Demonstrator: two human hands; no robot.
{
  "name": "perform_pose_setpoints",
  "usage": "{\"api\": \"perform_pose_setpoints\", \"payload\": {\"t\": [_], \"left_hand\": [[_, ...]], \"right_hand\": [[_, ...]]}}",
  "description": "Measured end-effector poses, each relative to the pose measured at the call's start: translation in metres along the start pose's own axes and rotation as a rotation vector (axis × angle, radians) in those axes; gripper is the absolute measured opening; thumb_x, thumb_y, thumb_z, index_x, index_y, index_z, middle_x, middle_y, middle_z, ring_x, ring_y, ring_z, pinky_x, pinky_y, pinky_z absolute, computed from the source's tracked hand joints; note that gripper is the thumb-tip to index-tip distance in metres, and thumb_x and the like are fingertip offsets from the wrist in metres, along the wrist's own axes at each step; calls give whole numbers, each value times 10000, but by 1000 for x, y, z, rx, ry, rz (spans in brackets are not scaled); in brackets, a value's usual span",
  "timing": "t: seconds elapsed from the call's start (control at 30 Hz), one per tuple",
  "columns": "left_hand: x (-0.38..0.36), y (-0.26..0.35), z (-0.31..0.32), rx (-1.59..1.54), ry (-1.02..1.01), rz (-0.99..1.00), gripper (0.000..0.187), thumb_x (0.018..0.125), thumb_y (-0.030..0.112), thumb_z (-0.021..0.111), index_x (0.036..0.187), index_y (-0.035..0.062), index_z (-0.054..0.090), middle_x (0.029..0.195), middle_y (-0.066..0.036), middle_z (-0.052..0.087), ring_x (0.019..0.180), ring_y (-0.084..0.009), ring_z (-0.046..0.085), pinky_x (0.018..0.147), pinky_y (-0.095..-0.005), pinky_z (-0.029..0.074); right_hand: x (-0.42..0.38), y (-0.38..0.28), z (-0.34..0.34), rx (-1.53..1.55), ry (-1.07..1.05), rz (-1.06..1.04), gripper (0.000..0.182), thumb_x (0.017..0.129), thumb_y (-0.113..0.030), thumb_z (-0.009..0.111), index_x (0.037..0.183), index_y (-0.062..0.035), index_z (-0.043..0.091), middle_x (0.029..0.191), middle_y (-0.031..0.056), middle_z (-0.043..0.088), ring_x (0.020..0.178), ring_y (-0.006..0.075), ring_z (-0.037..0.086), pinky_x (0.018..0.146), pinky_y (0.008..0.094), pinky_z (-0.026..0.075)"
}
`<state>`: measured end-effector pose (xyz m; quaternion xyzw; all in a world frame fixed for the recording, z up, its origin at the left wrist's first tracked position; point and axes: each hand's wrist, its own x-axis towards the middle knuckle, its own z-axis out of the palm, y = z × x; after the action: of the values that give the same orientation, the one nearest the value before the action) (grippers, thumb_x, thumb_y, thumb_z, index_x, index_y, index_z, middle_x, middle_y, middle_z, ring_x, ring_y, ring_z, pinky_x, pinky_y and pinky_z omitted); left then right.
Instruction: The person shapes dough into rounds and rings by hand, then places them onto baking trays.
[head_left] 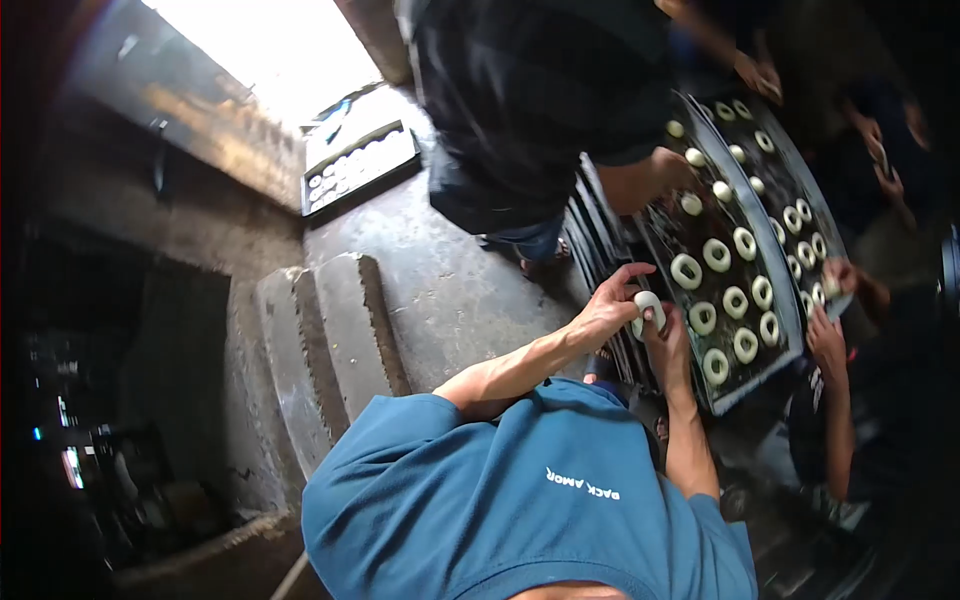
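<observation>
Dough ring: I have one pale dough ring (647,303) between my two hands, off the tray and just beside its near left edge.
Left hand: my left hand (612,303) is partly open, its thumb and fingers at the ring's left side, one finger stretched out above it.
Right hand: my right hand (670,338) is partly closed, its fingertips at the ring's lower right side.
Near tray: to the right of my hands, the near tray (742,392) bears nine rings in rows, with dough balls past them.
Far tray: the far tray (815,180) lies along its other side, with more rings and balls.
Co-workers: a person in dark clothes (540,90) reaches over the near tray; another person's hands (828,340) are at the far tray's edge.
Floor: a third tray (375,177) of dough pieces sits near the bright opening, beyond the steps (350,330).
</observation>
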<state>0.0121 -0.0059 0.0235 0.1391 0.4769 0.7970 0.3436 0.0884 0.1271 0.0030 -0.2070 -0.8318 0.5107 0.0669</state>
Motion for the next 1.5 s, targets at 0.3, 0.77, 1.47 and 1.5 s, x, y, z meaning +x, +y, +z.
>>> {"api": "perform_pose_setpoints", "payload": {"t": [0.3,0.77,1.47,1.5], "left_hand": [[-41,22,-51,-219,113,68,206,846,175,614,970,20,560,827,-25,587,738,-113,565,701,-259,468],[10,-48,-49,-421,48,-75,244,914,242,538,1042,34,544,848,-48,574,778,-142,557,810,-362,469],[-230,-160,-133,269,1027,-778,359,848,219,582,1172,73,533,957,-48,604,848,-172,583,716,-331,474],[-219,-158,-124,280,989,-768,384,850,232,590,1194,73,522,977,-55,606,870,-175,584,729,-334,475]], "right_hand": [[-5,-35,35,961,-506,233,214,838,-94,566,1033,-14,530,844,39,582,690,106,555,664,240,447],[69,-13,-50,295,-439,62,222,901,-208,539,823,-6,586,658,20,569,593,93,539,558,239,438],[328,135,-51,-552,31,10,376,875,-295,452,990,35,592,870,285,625,800,414,630,695,480,501],[332,128,-53,-523,26,79,381,859,-296,474,1005,38,581,921,291,615,867,408,618,747,480,494]]}}
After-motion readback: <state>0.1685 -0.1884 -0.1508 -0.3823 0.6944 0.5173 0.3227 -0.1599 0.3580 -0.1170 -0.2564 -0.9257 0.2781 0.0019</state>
